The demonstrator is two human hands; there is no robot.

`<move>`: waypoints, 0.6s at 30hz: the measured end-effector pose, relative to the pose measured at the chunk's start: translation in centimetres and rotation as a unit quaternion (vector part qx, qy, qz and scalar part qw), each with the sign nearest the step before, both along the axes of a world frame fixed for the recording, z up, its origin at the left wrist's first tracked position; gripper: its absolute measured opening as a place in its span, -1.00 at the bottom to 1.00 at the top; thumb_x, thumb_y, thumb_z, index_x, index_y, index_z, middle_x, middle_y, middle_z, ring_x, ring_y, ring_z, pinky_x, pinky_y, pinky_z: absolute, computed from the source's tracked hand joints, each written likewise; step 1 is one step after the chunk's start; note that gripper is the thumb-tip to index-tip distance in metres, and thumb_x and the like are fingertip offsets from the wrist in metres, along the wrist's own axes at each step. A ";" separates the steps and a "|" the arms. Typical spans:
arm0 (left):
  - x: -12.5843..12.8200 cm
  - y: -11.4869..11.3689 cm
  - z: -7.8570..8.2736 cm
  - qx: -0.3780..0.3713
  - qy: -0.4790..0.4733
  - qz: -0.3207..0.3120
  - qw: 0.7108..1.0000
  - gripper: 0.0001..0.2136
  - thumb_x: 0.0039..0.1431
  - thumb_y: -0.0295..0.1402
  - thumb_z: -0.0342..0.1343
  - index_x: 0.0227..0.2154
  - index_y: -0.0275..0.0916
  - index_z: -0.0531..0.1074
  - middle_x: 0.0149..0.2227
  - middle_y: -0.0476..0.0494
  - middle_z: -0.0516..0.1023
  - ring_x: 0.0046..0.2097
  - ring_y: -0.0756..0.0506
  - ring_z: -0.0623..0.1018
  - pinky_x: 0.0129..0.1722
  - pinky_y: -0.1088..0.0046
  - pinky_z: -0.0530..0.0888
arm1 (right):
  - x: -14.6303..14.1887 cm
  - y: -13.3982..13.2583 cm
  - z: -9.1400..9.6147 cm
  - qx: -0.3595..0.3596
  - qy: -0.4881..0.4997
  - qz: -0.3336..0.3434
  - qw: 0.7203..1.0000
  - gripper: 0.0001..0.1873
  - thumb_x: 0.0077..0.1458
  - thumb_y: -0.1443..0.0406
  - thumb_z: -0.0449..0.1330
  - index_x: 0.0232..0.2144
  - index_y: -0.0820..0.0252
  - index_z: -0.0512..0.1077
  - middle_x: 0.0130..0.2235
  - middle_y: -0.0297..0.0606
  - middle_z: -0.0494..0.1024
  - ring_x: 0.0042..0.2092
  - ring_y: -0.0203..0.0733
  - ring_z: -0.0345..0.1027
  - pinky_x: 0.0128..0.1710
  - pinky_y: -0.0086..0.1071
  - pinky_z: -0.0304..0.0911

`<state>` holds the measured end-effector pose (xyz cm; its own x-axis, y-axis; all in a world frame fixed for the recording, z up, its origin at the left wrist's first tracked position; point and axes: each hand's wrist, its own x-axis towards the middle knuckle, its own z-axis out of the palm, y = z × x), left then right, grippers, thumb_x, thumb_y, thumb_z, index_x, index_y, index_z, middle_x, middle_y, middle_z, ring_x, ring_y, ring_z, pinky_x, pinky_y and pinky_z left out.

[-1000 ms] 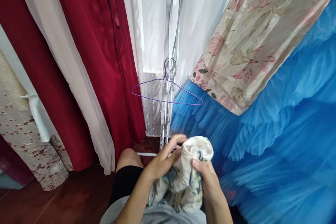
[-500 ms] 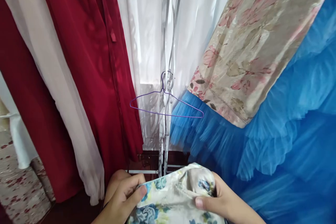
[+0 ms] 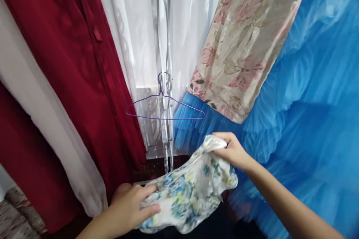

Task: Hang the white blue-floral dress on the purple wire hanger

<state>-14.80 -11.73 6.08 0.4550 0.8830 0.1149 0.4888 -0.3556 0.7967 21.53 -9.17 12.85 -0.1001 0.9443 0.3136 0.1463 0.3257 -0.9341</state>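
A white garment (image 3: 185,198) with blue and yellow flowers is stretched between my hands, crumpled and slanting up to the right. Its exact kind is not clear. My left hand (image 3: 131,203) grips the lower left end, thumb in front and some fingers hidden behind the cloth. Higher up, my right hand (image 3: 231,151) pinches the top right corner between thumb and fingers. Just above the garment, a bare purple wire hanger (image 3: 165,118) hangs by its hook from a white metal stand (image 3: 167,130), touched by neither hand.
Dark red cloth (image 3: 92,93) and a pale sheer drape (image 3: 56,130) hang on the left. White curtains (image 3: 190,18) hang behind the stand. To the right are a beige floral garment (image 3: 241,52) and a large blue tulle dress (image 3: 316,130), close to my right arm.
My right hand has risen, lifting its end of the floral garment, which now hangs more spread out and tilted. The view has shifted, so the hanger and clothes appear further left.
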 end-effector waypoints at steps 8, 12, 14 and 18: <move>2.4 4.1 4.4 0.092 0.010 -0.055 0.994 -0.65 0.26 -0.14 0.14 -0.56 -0.25 0.37 -0.53 0.01 0.31 -0.45 0.00 0.31 -0.42 0.52 0.25 | 4.2 13.4 3.2 0.021 0.081 -0.044 0.996 -0.87 -0.24 0.29 0.31 -0.53 0.23 0.52 -0.52 -0.38 0.51 -0.48 -0.30 0.28 -0.47 -0.48 0.16; 2.8 5.8 7.7 0.035 -0.080 -0.031 0.996 -0.64 0.26 -0.06 0.11 -0.48 -0.26 0.44 -0.50 -0.03 0.36 -0.44 -0.02 0.33 -0.48 0.52 0.26 | 2.2 18.4 4.6 -0.087 0.080 -0.016 0.993 -0.86 -0.11 0.29 0.37 -0.50 0.29 0.54 -0.49 -0.24 0.59 -0.46 -0.18 0.42 -0.41 -0.36 0.32; 2.6 6.0 8.4 0.028 -0.097 -0.028 0.995 -0.63 0.24 -0.04 0.14 -0.49 -0.27 0.45 -0.50 -0.04 0.38 -0.44 -0.03 0.35 -0.48 0.52 0.27 | 0.7 19.8 5.1 -0.118 0.072 -0.002 0.990 -0.85 0.00 0.30 0.36 -0.50 0.31 0.54 -0.48 -0.18 0.61 -0.45 -0.13 0.46 -0.39 -0.33 0.36; 1.1 4.8 8.4 0.035 -0.043 -0.021 0.998 -0.64 0.24 -0.07 0.14 -0.50 -0.27 0.44 -0.53 0.00 0.34 -0.47 -0.01 0.31 -0.50 0.52 0.23 | -2.2 20.8 4.9 -0.185 0.084 0.059 0.977 -0.85 0.11 0.31 0.33 -0.46 0.28 0.53 -0.46 -0.13 0.64 -0.47 -0.09 0.49 -0.41 -0.29 0.41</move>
